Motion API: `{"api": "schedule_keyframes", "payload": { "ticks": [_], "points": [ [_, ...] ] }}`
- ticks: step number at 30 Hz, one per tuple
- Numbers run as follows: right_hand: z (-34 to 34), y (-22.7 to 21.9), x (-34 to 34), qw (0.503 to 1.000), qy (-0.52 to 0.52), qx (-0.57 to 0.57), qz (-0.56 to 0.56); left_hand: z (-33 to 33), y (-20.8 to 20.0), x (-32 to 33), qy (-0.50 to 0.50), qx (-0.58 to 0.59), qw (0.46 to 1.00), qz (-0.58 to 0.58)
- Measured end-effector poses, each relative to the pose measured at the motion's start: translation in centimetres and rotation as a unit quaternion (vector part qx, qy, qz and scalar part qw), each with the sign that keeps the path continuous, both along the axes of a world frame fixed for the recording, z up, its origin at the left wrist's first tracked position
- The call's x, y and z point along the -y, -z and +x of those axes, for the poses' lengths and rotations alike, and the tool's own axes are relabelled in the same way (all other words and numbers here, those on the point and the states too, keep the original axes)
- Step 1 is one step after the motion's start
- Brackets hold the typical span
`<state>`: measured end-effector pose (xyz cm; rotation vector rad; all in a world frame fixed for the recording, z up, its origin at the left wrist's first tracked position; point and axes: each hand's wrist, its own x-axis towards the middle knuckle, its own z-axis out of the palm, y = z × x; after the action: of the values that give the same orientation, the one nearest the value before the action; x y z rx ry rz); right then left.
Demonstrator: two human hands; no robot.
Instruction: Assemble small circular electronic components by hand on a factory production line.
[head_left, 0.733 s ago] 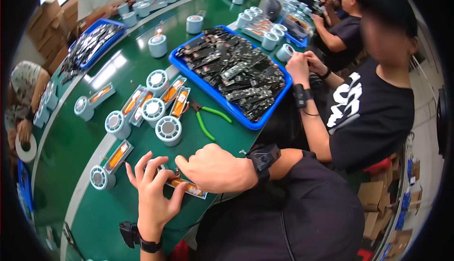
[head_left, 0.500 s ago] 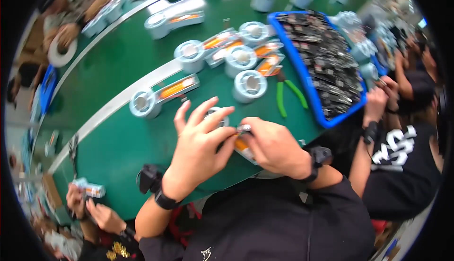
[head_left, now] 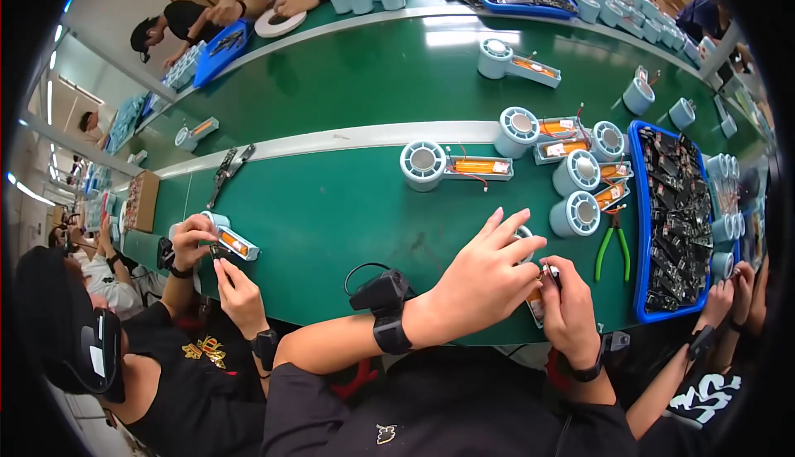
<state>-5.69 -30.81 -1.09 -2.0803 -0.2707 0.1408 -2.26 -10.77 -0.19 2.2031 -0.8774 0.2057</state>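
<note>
My left hand (head_left: 489, 271) lies over a pale blue round part with an orange-and-white tray, mostly hidden under my fingers, at the near edge of the green table (head_left: 331, 209). My right hand (head_left: 571, 308) pinches a small piece against that same part (head_left: 534, 304). Several more identical pale blue units (head_left: 575, 213) with orange inserts stand just beyond my hands. Green-handled pliers (head_left: 613, 242) lie to the right of my right hand.
A blue tray (head_left: 639, 209) of dark circuit boards sits at the right. A white strip (head_left: 331, 138) runs along the table's middle. A person on my left (head_left: 199, 238) handles a similar unit; another person's hands (head_left: 729, 291) work on my right. Black pliers (head_left: 228, 171) lie far left.
The view has swung to the left, so the blue tray now sits at the right edge. My hands stay together on the same part at the table's near edge.
</note>
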Motion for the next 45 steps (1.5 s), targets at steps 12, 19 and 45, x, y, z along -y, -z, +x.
{"api": "schedule_keyframes", "payload": {
  "ticks": [12,19,45],
  "points": [
    [0.6,0.3,0.1,0.992,-0.041,0.116,-0.007,0.7,0.0,0.2,-0.014,0.032,0.998,0.046],
    [0.0,2.4,0.9,0.984,-0.029,0.176,-0.029,0.4,-2.0,0.3,0.055,0.119,0.967,0.22],
    [0.4,1.5,-0.9,0.964,0.049,0.251,-0.078,1.4,2.0,-1.2,0.034,0.22,0.972,0.073]
  ]
}}
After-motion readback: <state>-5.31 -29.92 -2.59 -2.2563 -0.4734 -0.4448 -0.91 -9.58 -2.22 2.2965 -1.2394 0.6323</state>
